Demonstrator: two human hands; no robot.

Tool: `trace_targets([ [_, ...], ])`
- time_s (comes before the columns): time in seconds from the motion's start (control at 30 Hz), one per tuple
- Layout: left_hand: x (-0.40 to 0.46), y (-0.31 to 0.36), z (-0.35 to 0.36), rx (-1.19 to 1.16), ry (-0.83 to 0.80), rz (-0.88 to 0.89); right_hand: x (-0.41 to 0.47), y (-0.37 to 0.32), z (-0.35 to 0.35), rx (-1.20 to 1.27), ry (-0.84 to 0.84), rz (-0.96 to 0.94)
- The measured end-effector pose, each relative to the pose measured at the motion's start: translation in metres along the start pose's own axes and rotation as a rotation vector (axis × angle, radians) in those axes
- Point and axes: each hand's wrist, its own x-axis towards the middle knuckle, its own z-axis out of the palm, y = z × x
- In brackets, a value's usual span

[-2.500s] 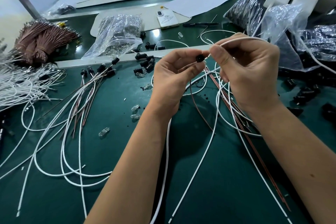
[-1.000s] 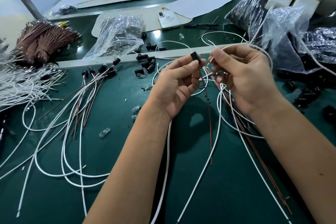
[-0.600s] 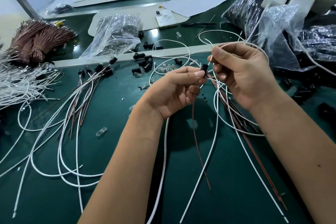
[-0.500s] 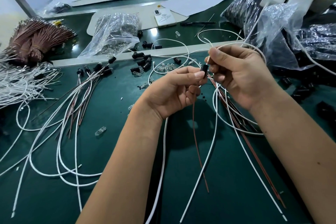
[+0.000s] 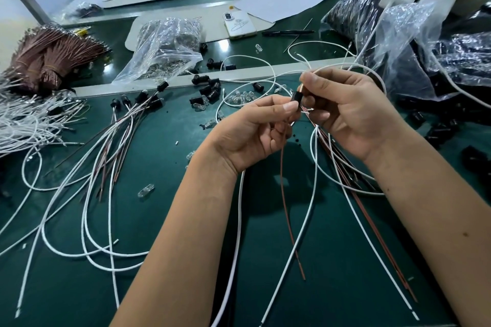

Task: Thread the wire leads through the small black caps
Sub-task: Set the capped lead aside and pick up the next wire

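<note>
A small black cap (image 5: 296,98) is pinched between the thumb and fingers of my left hand (image 5: 255,130), held above the green mat. My right hand (image 5: 348,111) pinches a wire lead just above the cap, its tip at the cap's top. A brown wire (image 5: 289,220) and a white wire (image 5: 300,236) hang down from the two hands toward the table's front edge. Loose black caps (image 5: 210,90) lie scattered behind the hands. Finished leads with caps on them (image 5: 138,103) fan out at the left.
Bundles of brown wire (image 5: 50,58) and white wire (image 5: 24,122) lie at the far left. A clear bag of parts (image 5: 164,50), a phone (image 5: 239,25) and a pen (image 5: 287,32) sit behind. Dark plastic bags (image 5: 398,42) crowd the right. Small clear bulbs (image 5: 146,190) dot the mat.
My left hand lowered the cap from its raised position and my right hand came in close; the lead's tip now meets the cap. The brown wire hangs lower.
</note>
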Motion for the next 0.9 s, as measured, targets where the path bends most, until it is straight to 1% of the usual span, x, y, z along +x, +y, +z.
trace_targets([
  [0.23,-0.0009,0.0009,0.0001,-0.108,-0.003,-0.005,0.0022,-0.0015,-0.0047,-0.052,-0.001,0.046],
  [0.5,-0.0045,0.0033,0.0049,-0.078,-0.005,-0.037,0.0037,-0.0015,-0.0085,-0.023,-0.063,0.078],
  [0.7,-0.0036,0.0027,0.0057,-0.090,0.026,-0.058,0.0031,-0.0014,-0.0092,-0.011,-0.100,0.097],
  [0.9,-0.0038,0.0032,0.0043,-0.057,0.051,-0.028,0.0023,-0.0009,-0.0074,-0.012,-0.080,0.088],
])
